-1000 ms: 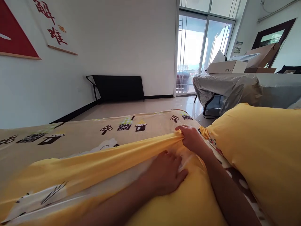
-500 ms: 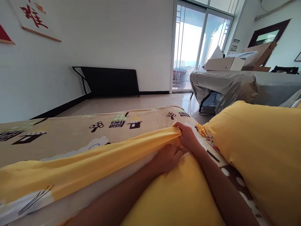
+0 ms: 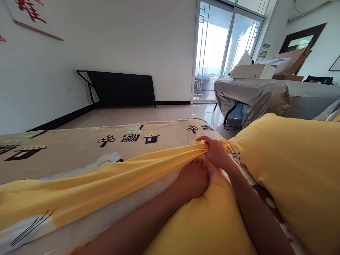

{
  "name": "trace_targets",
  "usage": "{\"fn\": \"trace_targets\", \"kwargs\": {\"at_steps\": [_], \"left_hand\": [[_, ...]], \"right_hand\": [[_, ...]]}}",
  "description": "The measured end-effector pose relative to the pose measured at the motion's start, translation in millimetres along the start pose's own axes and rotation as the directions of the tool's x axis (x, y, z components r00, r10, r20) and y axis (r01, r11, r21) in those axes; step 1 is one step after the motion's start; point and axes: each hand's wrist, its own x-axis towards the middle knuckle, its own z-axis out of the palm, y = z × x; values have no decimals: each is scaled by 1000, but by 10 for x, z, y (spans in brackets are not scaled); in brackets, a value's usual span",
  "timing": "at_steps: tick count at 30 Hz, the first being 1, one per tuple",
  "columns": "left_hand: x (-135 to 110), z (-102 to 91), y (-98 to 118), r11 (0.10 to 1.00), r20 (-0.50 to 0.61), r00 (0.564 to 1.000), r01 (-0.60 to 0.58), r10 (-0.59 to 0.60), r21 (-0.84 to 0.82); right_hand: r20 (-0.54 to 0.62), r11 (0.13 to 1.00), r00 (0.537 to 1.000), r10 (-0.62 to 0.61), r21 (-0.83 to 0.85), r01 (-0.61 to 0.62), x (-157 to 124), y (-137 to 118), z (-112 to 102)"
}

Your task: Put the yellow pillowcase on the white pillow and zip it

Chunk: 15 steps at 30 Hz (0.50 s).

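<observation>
A yellow pillowcase (image 3: 114, 173) stretches in a long band from the left edge toward my hands, with a whitish pillow surface (image 3: 111, 210) showing beneath it. My right hand (image 3: 216, 151) is closed on the band's gathered end, thumb and fingers pinching the cloth. Just below and to the left, my left hand (image 3: 195, 179) is curled in a fist at the corner, on yellow cloth that creases around it; its fingertips are partly hidden. More yellow cloth bulges between my forearms. A white patch with dark lines is printed on the band at lower left.
Beige patterned bedding (image 3: 79, 145) lies beneath and beyond. A plump yellow pillow (image 3: 292, 159) rests close on the right. Farther back are a plastic-covered table (image 3: 247, 94) with cardboard boxes (image 3: 253, 71), a black folded frame (image 3: 122, 88) against the wall, and a sliding glass door (image 3: 212, 46).
My right hand has shifted slightly right with the gripped cloth, drawing the band tighter. My left hand has turned and moved a little right and down at the corner. The view has tilted slightly.
</observation>
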Motion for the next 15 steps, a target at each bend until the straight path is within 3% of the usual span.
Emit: {"fn": "trace_targets", "kwargs": {"at_steps": [3,7,11,15], "left_hand": [[-2,26,-7,999,-130,991,-39,38,-3],[12,31,-48,998,-13,999,-44,44,-35],[67,16,-128,991,57,997,-52,60,-123],[145,17,-226,957,-54,994,73,-92,-280]], "right_hand": [[-26,981,998,50,-186,-54,-28,-62,1],[-34,941,997,75,-328,-83,-25,-60,35],[-52,981,997,58,-182,-67,-2,6,109],[-108,997,992,64,-33,-68,-3,14,157]]}}
